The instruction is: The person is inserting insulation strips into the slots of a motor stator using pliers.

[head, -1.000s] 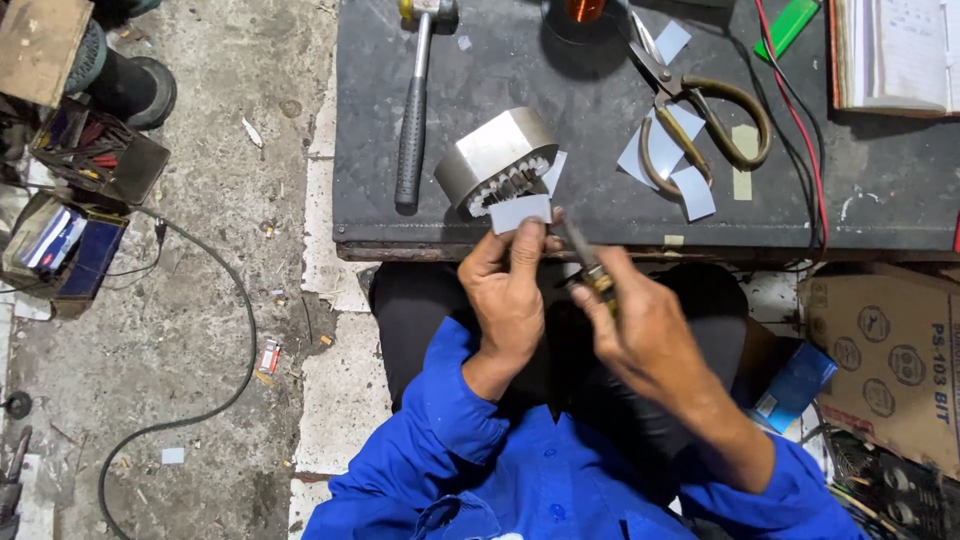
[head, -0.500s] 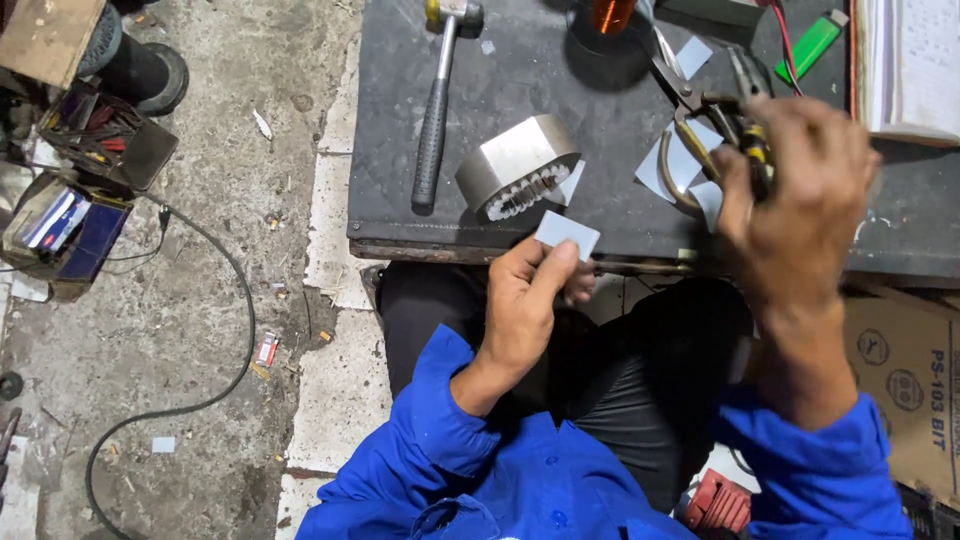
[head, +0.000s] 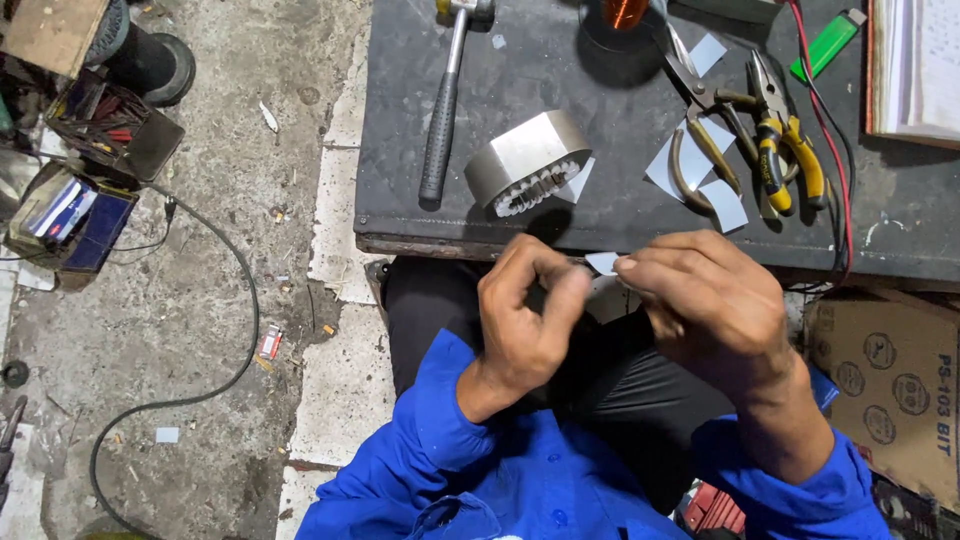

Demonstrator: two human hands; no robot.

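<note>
My left hand point(head: 522, 322) and my right hand point(head: 712, 308) meet over my lap, just below the table's front edge. Their fingertips pinch a small pale grey paper piece point(head: 603, 262) between them. Directly above it on the dark table point(head: 560, 60) lies a round metal stator core point(head: 524, 160) with toothed slots, tilted on its side. To the right of it lie scissors point(head: 700, 110), yellow-handled pliers point(head: 786, 150) and more cut paper pieces point(head: 722, 204).
A hammer point(head: 441, 108) lies left of the core. A copper wire spool point(head: 625, 12), a green lighter point(head: 830, 40) and an open notebook point(head: 915, 65) sit at the table's far side. A cardboard box point(head: 890, 385) stands at the right; tool boxes point(head: 70, 215) and a black cable point(head: 235, 320) lie on the floor at the left.
My right hand reached up to the table by the scissors with a tool, left the pliers there, and came back down to the paper piece in my left hand.
</note>
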